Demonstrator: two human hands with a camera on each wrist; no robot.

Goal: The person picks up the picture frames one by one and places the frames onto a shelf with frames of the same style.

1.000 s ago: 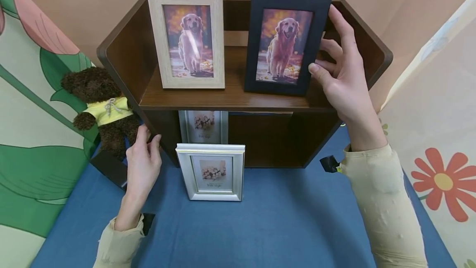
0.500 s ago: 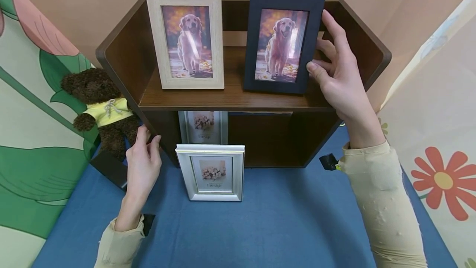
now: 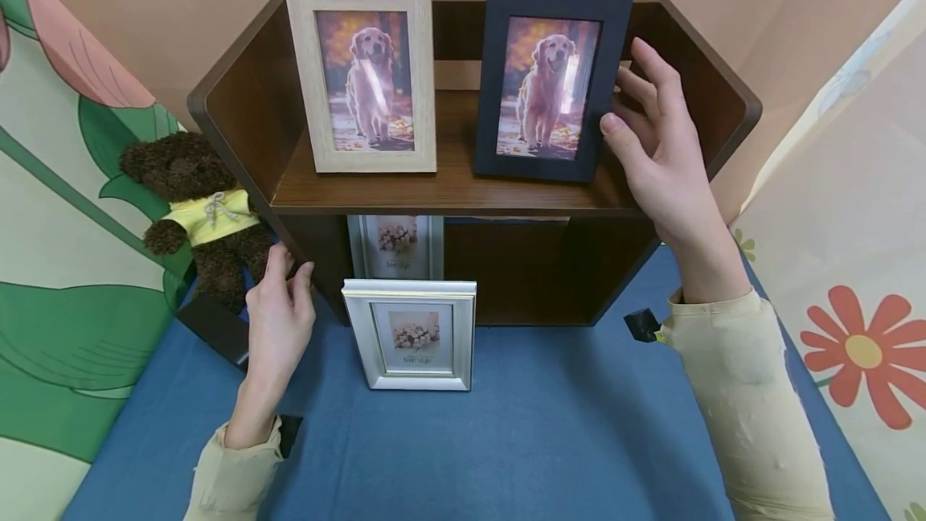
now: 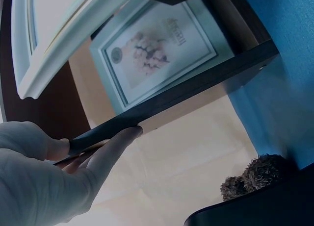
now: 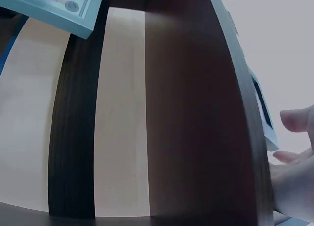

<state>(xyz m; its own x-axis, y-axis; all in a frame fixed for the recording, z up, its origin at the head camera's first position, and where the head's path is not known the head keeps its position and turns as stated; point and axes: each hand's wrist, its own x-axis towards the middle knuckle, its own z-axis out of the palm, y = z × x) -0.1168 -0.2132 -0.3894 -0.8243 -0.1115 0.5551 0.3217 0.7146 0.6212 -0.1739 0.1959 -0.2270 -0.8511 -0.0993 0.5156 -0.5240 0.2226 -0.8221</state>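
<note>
Navy frame [image 3: 553,87]: stands on the right half of the shelf's upper board, a golden dog in its picture, glare across the glass.
Right hand [image 3: 665,155]: just beside that frame's right edge, thumb and fingers spread apart and loosely bent, with hold of nothing; the right wrist view shows a gap between thumb and frame.
Pale frame [image 3: 372,79]: stands left of the navy one, well apart from it, same dog picture.
Shelf [image 3: 456,193]: dark brown wood, two levels, bearing both dog frames on the upper one.
Left hand [image 3: 280,316]: pinches the shelf's left side panel low down, thumb on one side, fingers on the other.
Rear frame [image 3: 397,248]: in the lower level, at left, flower picture.
Silver frame [image 3: 411,336]: on the blue cloth [image 3: 506,441], before the shelf, flower picture.
Bear [image 3: 217,219]: left of the shelf, yellow top.
</note>
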